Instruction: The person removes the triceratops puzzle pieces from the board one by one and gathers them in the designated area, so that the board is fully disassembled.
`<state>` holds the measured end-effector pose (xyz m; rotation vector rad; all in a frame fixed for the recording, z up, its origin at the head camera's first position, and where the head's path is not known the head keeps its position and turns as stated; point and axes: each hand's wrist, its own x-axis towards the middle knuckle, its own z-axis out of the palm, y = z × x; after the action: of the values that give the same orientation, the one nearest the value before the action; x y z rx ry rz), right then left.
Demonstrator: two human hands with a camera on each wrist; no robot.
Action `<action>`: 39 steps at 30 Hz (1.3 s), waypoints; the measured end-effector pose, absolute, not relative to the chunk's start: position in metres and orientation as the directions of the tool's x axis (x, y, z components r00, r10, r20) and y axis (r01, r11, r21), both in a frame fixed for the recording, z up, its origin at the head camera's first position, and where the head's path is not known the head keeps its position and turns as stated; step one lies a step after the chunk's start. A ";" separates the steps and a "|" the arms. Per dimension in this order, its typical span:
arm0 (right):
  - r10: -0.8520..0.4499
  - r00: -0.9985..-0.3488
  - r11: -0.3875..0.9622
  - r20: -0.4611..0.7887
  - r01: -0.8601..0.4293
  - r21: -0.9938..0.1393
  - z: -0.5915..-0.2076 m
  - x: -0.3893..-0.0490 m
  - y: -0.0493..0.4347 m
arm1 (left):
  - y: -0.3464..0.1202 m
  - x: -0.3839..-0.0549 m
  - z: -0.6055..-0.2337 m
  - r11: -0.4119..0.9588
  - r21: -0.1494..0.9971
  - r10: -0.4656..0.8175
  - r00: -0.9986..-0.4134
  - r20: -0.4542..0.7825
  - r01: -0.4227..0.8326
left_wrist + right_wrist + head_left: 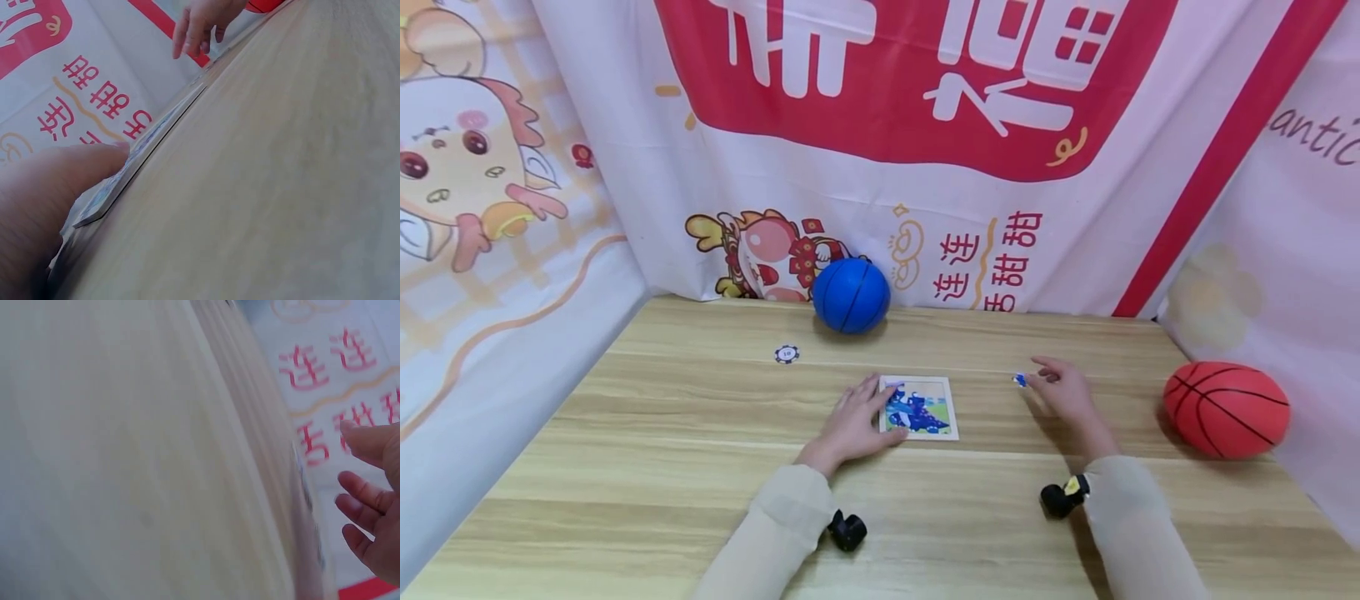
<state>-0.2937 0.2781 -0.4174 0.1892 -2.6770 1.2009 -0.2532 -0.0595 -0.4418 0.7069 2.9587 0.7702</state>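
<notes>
A small square picture puzzle in a white frame (955,417) lies flat on the table, showing a blue dinosaur-like figure. My left hand (853,423) rests on its left side with fingers spread, the thumb (103,164) touching the near part. To the right, a small blue-and-white piece (1019,380), apparently a puzzle piece, lies on the table. My right hand (1067,393) is just beside that piece, fingers loosely bent and apart. In the right wrist view the right hand (375,506) shows nothing between thumb and fingers.
A blue ball (852,296) stands at the back by the printed cloth (865,192). A red ball (1227,410) sits at the right edge. A round chip marked 10 (787,355) lies at the back left of the wooden table (647,450).
</notes>
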 end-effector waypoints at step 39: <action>-0.255 -0.927 0.591 0.274 -0.374 -0.715 -0.441 -0.288 0.113 | -0.071 -0.259 -0.445 0.793 0.427 0.420 -0.898 0.135 0.435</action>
<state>-0.2884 0.1135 -0.4411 0.5318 -2.6729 1.2520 -0.2592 -0.0715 -0.4454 0.7165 3.0061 0.7279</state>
